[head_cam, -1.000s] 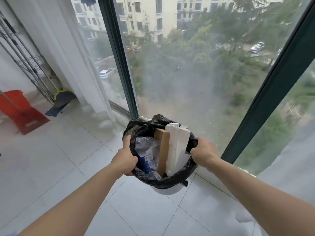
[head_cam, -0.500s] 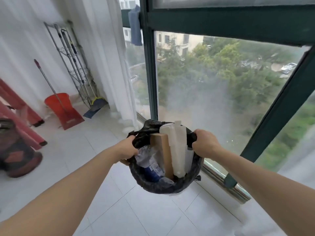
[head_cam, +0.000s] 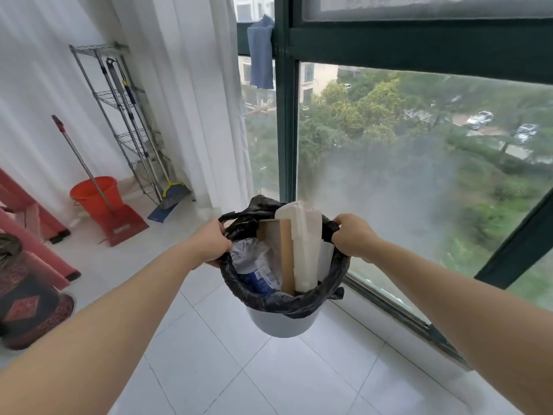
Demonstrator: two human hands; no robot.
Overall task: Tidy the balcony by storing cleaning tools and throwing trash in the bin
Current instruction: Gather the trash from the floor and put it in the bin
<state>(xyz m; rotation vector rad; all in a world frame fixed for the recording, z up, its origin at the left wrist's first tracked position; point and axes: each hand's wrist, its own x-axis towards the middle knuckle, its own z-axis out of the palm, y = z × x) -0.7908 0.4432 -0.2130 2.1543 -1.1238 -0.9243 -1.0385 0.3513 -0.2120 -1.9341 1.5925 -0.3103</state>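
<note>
Head view: gripping the bin point(head_cam: 281, 324) between left grip point(head_cam: 214, 242) and right grip point(head_cam: 353, 235), both curled tight round its rim over the black bag point(head_cam: 284, 302). Seems lifted off the floor point(head_cam: 209, 369). Might tip and spill the tall white box point(head_cam: 302, 235) poking up between, or tear the thin bag.

White tiled floor point(head_cam: 209, 363), green-framed windows point(head_cam: 419, 181)

hands: left hand point(head_cam: 211, 244), right hand point(head_cam: 356, 238), bare | forearms point(head_cam: 125, 307): bare
</note>
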